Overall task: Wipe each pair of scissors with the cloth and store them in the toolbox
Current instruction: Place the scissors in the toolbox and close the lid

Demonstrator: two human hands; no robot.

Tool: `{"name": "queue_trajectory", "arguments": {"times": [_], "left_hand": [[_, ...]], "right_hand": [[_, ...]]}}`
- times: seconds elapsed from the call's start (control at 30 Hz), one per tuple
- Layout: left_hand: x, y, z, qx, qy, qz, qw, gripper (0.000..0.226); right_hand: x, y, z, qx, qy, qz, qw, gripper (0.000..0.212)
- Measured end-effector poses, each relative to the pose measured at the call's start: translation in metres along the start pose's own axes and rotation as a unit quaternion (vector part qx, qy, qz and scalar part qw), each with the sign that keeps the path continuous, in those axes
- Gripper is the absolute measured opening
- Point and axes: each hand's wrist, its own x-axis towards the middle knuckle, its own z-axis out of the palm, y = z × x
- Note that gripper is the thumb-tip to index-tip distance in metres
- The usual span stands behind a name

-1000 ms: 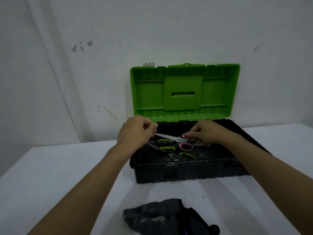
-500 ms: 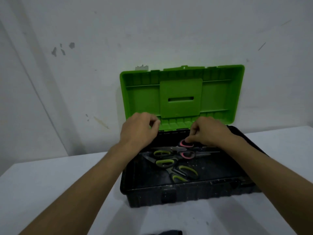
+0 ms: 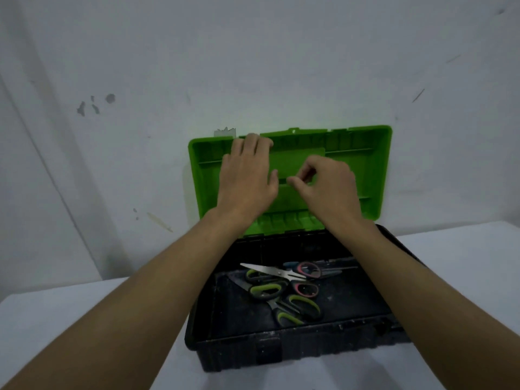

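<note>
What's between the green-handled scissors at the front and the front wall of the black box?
Nothing: only bare, dusty box floor lies between the green-handled scissors and the front wall, seen from the head camera.

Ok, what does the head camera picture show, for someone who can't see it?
Two bare hands, left hand and right hand, reach up to the open green lid of a black toolbox on a white table. Several scissors lie inside.

A pale, bluish-white wall (image 3: 253,66) fills most of the view, dim and evenly lit. It carries several dark chipped spots (image 3: 94,105) at upper left, a yellowish scrape (image 3: 159,222) lower down, and thin dark scratches (image 3: 418,95) at upper right. A faint slanting ridge (image 3: 42,153) runs down its left side. Below, a white desk (image 3: 70,319) meets the wall.
</note>
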Motion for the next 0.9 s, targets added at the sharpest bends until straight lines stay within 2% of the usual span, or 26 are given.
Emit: {"name": "queue_trajectory", "arguments": {"times": [0.07, 0.13, 0.2, 0.27, 0.37, 0.47, 0.53, 0.63, 0.73, 0.9], "left_hand": [[0.010, 0.000, -0.006, 0.013, 0.003, -0.009, 1.000, 0.051], [0.018, 0.004, -0.011, 0.013, -0.023, -0.021, 0.999, 0.056], [0.020, 0.008, -0.011, 0.015, -0.059, -0.033, 0.998, 0.056], [0.017, 0.010, -0.009, 0.014, -0.077, -0.044, 0.996, 0.053], [0.013, 0.013, -0.015, -0.003, -0.054, -0.056, 0.997, 0.043], [0.007, 0.018, -0.029, -0.013, -0.021, -0.062, 0.998, 0.032], [0.001, 0.022, -0.042, -0.017, 0.007, -0.056, 0.998, 0.023], [-0.017, 0.025, -0.056, -0.005, 0.050, 0.012, 0.999, 0.012], [-0.048, 0.027, -0.064, -0.057, 0.052, 0.049, 0.996, 0.004], [-0.105, 0.036, -0.068, -0.076, 0.035, 0.061, 0.995, 0.011]], "right_hand": [[0.015, -0.001, -0.001, 0.002, 0.041, -0.030, 0.999, 0.021], [0.026, -0.001, -0.003, -0.023, 0.061, -0.060, 0.996, 0.033], [0.030, 0.001, -0.003, -0.058, 0.045, -0.082, 0.994, 0.047], [0.028, 0.002, -0.003, -0.072, -0.004, -0.089, 0.993, 0.056], [0.018, 0.005, -0.010, -0.083, -0.024, -0.094, 0.992, 0.060], [0.009, 0.000, -0.026, -0.107, 0.008, -0.109, 0.988, 0.056], [0.003, -0.005, -0.039, -0.096, 0.034, -0.121, 0.987, 0.045], [-0.014, -0.010, -0.058, -0.056, 0.052, -0.142, 0.987, 0.026], [-0.041, -0.009, -0.077, -0.035, 0.024, -0.159, 0.986, 0.020], [-0.090, -0.004, -0.095, -0.054, 0.026, -0.140, 0.988, 0.016]]}}
